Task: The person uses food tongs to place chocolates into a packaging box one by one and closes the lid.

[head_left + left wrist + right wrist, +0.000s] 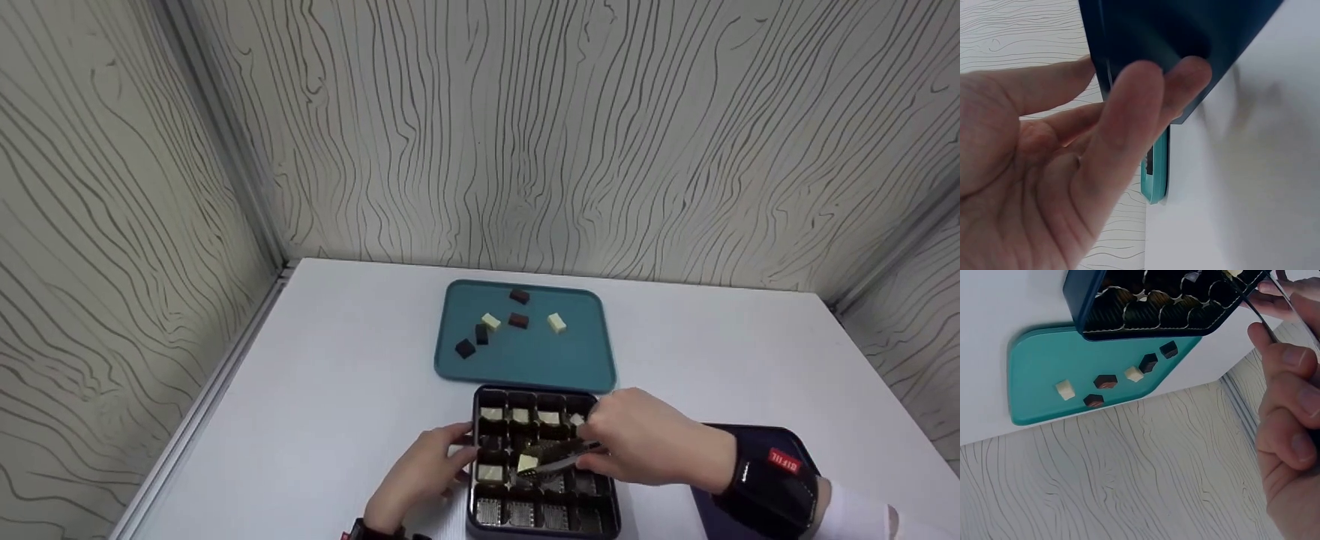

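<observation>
right hand (1286,433) grips slim tongs (1252,309) at a divided box (1080,301)
a pale piece (1234,272) shows at the top edge beside the tongs; the teal tray (1039,365), partly hidden by the box, carries two cream blocks (1065,390), two brown blocks (1105,381) and two black blocks (1148,363).

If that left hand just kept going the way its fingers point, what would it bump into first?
The left hand would most likely meet the side wall of the dark box straight away: its fingertips seem to touch it or nearly so, though exact contact is hard to judge.
</observation>
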`<state>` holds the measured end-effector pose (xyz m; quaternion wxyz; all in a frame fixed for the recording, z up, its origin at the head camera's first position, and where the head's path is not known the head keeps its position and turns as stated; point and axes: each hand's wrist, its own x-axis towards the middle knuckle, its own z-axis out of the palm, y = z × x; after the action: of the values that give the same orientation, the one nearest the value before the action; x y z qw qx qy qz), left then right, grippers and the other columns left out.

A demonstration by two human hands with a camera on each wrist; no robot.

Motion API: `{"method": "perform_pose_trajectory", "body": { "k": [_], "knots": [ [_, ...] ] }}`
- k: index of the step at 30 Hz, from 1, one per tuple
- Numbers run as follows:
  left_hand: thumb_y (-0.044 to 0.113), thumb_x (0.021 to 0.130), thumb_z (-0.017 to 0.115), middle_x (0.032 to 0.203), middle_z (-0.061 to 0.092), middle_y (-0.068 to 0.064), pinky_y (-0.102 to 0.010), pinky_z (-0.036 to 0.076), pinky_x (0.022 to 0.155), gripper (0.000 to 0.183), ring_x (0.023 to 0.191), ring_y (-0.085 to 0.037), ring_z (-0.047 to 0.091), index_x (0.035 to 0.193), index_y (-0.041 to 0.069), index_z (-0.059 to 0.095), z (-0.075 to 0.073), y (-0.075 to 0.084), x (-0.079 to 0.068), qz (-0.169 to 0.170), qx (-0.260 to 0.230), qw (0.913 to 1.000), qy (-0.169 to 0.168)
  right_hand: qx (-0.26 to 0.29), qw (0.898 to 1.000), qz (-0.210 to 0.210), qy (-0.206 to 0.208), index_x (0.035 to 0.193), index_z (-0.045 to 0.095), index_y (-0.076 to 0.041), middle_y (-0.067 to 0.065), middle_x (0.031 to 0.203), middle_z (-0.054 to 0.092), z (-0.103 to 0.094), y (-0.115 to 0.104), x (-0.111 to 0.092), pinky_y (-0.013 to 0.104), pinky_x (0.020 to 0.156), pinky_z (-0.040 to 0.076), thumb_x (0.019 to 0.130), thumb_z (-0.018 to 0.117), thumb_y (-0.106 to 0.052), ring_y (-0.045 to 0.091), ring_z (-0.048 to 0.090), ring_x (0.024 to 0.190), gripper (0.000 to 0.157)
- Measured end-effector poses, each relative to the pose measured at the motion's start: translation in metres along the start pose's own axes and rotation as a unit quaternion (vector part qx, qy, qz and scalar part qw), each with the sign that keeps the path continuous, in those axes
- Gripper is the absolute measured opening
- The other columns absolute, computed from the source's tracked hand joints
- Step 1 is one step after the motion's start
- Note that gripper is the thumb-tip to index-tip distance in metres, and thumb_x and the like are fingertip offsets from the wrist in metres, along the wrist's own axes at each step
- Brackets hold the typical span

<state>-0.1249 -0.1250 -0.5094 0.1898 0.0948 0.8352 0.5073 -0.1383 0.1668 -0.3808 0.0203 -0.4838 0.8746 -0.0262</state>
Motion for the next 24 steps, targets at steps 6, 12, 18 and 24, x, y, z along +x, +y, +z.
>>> {"method": "perform_pose_trajectory", "body": {
  "k": [6, 12, 18, 24],
  "knots": [
    [0.019, 0.105, 0.063, 0.133, 0.071, -0.025, -0.034, 0.059, 0.067, 0.049, 0.077, -0.020, 0.072, 0.147, -0.004, 0.056, -0.001, 0.000, 0.000, 0.003, 0.008, 1.0000, 0.003, -0.032, 0.999, -0.005, -0.040, 0.061, 0.058, -0.020, -0.012, 0.053, 0.052, -0.002, -0.009, 0.020, 0.016, 0.047, 0.034, 0.090, 0.081, -0.033, -0.002, 0.039, 0.048, 0.040],
    [0.019, 0.105, 0.062, 0.133, 0.071, -0.026, -0.032, 0.057, 0.061, 0.050, 0.075, -0.023, 0.072, 0.148, -0.005, 0.055, -0.003, -0.001, -0.001, 0.010, -0.001, 1.0000, 0.001, -0.063, 0.995, -0.007, -0.078, 0.058, 0.045, -0.020, -0.010, 0.053, 0.044, -0.007, -0.018, 0.039, 0.017, 0.048, 0.031, 0.090, 0.083, -0.033, 0.002, 0.037, 0.049, 0.050],
    [0.020, 0.106, 0.062, 0.134, 0.070, -0.026, -0.044, 0.062, 0.079, 0.052, 0.082, -0.025, 0.074, 0.149, -0.007, 0.053, -0.003, -0.001, -0.002, 0.009, 0.009, 0.9999, 0.001, -0.100, 0.990, -0.018, -0.099, 0.058, 0.039, -0.021, -0.010, 0.053, 0.037, -0.008, -0.028, 0.055, 0.019, 0.047, 0.028, 0.087, 0.084, -0.030, 0.005, 0.036, 0.048, 0.055],
    [0.021, 0.105, 0.062, 0.131, 0.073, -0.021, -0.054, 0.059, 0.096, 0.047, 0.092, -0.022, 0.073, 0.146, -0.002, 0.058, 0.000, 0.001, -0.001, 0.009, 0.029, 0.9995, 0.009, -0.138, 0.984, -0.021, -0.107, 0.060, 0.057, -0.017, -0.006, 0.056, 0.057, -0.001, -0.032, 0.063, 0.024, 0.046, 0.041, 0.083, 0.087, -0.033, 0.010, 0.050, 0.050, 0.041]
  ]
}}
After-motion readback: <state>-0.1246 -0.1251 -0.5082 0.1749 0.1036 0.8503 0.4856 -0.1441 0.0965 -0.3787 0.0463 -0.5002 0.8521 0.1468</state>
